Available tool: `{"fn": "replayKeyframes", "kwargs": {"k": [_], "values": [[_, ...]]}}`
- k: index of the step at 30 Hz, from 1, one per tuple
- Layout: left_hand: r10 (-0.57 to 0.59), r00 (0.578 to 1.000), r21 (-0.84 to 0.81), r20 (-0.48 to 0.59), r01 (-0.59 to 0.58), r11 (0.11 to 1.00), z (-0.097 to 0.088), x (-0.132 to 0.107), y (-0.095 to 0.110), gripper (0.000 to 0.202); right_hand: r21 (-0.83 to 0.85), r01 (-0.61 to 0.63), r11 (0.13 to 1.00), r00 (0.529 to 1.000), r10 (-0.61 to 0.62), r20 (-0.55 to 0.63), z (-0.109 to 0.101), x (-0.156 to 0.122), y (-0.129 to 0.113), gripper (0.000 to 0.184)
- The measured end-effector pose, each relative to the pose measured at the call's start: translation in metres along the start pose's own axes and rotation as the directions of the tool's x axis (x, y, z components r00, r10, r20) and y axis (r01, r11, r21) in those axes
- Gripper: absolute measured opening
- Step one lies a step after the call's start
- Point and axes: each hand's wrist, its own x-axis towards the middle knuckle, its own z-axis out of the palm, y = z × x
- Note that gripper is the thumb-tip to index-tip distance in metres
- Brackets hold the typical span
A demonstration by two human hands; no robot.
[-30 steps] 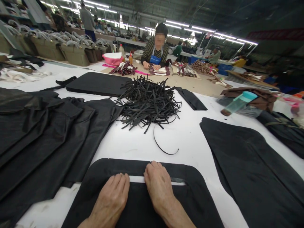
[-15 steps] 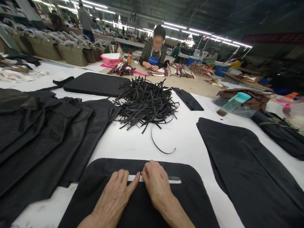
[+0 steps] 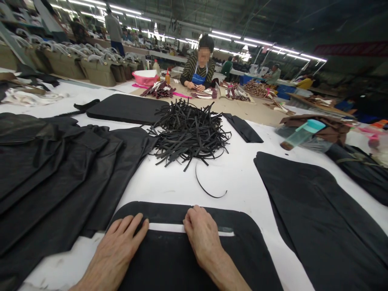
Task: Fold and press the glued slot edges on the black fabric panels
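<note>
A black panel with rounded corners [image 3: 242, 242] lies at the near edge of the white table. A long narrow slot [image 3: 165, 227] showing white runs across it. My left hand [image 3: 117, 250] lies flat with fingers stretched out, fingertips at the slot's left end. My right hand [image 3: 201, 236] rests on the middle of the slot with fingers curled down and pressed against the panel.
Stacked black pieces [image 3: 54, 169] spread at the left, another large black piece [image 3: 318, 210] at the right. A heap of black strips [image 3: 189, 131] sits mid-table, with one loose strip [image 3: 209, 190] before it. A bottle [image 3: 300, 134] lies far right. A person [image 3: 200, 66] works across the table.
My left hand has slid left along the slot, away from my right hand, and uncovered more of the white opening. My right hand has stayed in place.
</note>
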Motion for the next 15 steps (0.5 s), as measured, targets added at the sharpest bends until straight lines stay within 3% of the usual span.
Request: {"fn": "replayKeyframes", "kwargs": {"k": [3, 7, 10, 13, 15], "values": [[-0.034, 0.996, -0.041, -0.076, 0.031, 0.999, -0.002, 0.012, 0.019, 0.049, -0.016, 0.006, 1.0, 1.0, -0.006, 0.002, 0.0, 0.0, -0.002, 0.014], [0.004, 0.974, -0.227, -0.225, -0.057, 0.972, 0.008, 0.031, 0.06, 0.048, 0.024, 0.006, 1.0, 1.0, -0.006, 0.017, 0.001, 0.001, 0.001, 0.013], [-0.008, 0.98, -0.273, -0.198, -0.047, 0.961, 0.018, 0.037, 0.078, 0.046, 0.153, 0.069, 0.986, 0.997, -0.074, 0.031, 0.001, 0.0, 0.011, 0.012], [-0.026, 0.99, -0.299, -0.142, -0.018, 0.954, 0.024, 0.035, 0.079, 0.051, 0.317, 0.182, 0.931, 0.983, -0.185, -0.021, 0.001, -0.004, 0.028, 0.03], [-0.031, 0.993, -0.328, -0.116, -0.009, 0.945, 0.026, 0.032, 0.076, 0.054, 0.342, 0.222, 0.913, 0.975, -0.214, -0.061, 0.001, -0.009, 0.042, 0.037]]}}
